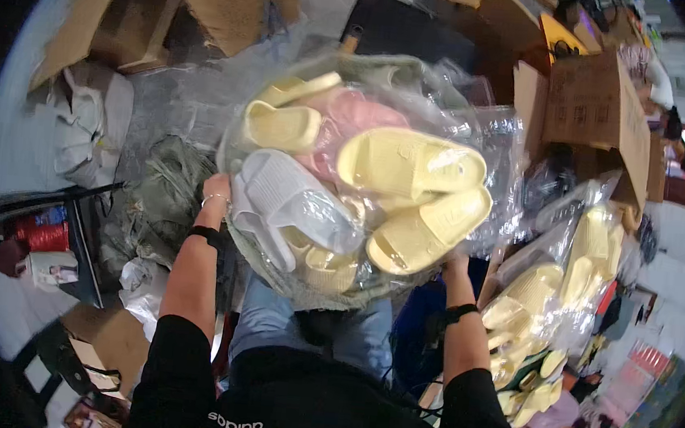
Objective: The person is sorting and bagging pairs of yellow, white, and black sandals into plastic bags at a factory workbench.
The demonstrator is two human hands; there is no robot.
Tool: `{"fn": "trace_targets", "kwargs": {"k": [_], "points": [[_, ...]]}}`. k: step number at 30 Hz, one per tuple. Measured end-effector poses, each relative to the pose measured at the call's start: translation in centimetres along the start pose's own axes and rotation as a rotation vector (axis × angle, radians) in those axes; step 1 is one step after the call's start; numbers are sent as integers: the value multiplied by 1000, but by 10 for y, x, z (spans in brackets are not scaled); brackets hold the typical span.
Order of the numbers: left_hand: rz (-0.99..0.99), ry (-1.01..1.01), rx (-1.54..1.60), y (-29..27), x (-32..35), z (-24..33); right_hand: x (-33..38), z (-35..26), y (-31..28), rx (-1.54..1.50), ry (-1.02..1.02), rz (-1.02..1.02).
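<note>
The bulging, round grey-green woven sack (335, 299) is filling the centre of the frame, its open mouth facing up in front of the person's blue jeans (268, 322). The left hand (215, 193), wearing a thin bracelet, is gripping the sack's rim at the left of centre, fingers closing over the edge. The right hand (458, 266) is touching the sack's lower right side; its fingers are partly hiding beneath the plastic, so I cannot tell whether it is gripping. Inside the sack, slippers in clear plastic are lying in a heap: a pair of pale yellow open-toed slides (427, 229) is resting at the right, a pair of ribbed lavender-grey slides (280, 180) is slanting at the lower left, pink slippers (360, 111) are showing behind them, and smaller yellow slippers (285, 126) are sitting at the upper left of the heap. At the lower right of the frame, more pale yellow slippers (526, 299) are lying in clear plastic. Dull green crumpled sacking (170, 187) is lying just beside the left hand. A brown cardboard box (585, 97) is standing at the upper right, and an open brown carton (131, 24) is occupying the upper left.
</note>
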State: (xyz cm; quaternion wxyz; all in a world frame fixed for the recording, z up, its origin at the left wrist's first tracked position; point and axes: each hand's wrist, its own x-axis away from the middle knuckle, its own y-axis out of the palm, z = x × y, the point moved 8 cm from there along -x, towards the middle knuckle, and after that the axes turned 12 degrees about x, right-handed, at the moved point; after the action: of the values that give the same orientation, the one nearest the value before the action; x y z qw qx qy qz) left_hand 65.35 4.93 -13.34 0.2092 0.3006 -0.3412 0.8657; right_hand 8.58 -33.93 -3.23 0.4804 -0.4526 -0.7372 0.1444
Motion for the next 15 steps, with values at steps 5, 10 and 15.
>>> {"fn": "trace_targets", "kwargs": {"k": [5,10,15], "points": [[91,10,12,13,7,32,44,18,-27,-719,492,-50],[-162,-128,645,39,100,115,62,29,-66,-981,397,-27],[-10,272,-61,-27,163,140,96,-22,-110,-933,215,130]]}}
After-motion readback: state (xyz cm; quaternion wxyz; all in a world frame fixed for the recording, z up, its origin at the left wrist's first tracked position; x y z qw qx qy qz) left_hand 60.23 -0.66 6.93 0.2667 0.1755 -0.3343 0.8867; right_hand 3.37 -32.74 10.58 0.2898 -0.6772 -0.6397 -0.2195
